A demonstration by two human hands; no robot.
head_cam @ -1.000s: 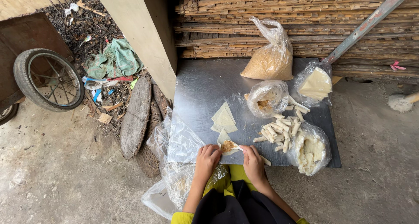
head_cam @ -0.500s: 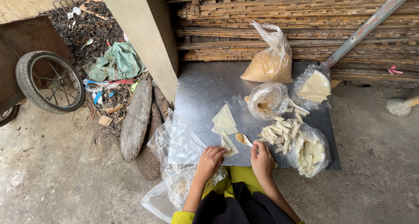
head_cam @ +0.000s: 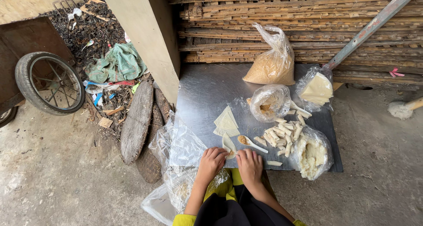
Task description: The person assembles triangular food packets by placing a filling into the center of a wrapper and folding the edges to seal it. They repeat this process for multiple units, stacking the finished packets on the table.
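My left hand [head_cam: 211, 161] and my right hand [head_cam: 249, 163] meet at the near edge of a metal sheet [head_cam: 207, 89], fingers curled on a small pale wrapper [head_cam: 229, 145] with brown filling. A white spoon [head_cam: 251, 142] holding brown filling lies just beyond my right hand. A stack of triangular wrappers [head_cam: 227, 121] sits behind it. Several rolled pale sticks [head_cam: 284, 135] lie to the right.
A bag of brown crumbs [head_cam: 271, 67], a small open bag [head_cam: 269, 103], a bag of flat sheets [head_cam: 316, 89] and a bag of white pieces [head_cam: 313, 153] stand on the sheet. Clear plastic bags [head_cam: 178, 151] lie left. A wheel [head_cam: 49, 83], rubbish and stacked wood surround.
Both hands have drawn back toward the near edge with the wrapper. The spoon now lies on the sheet by my right hand.
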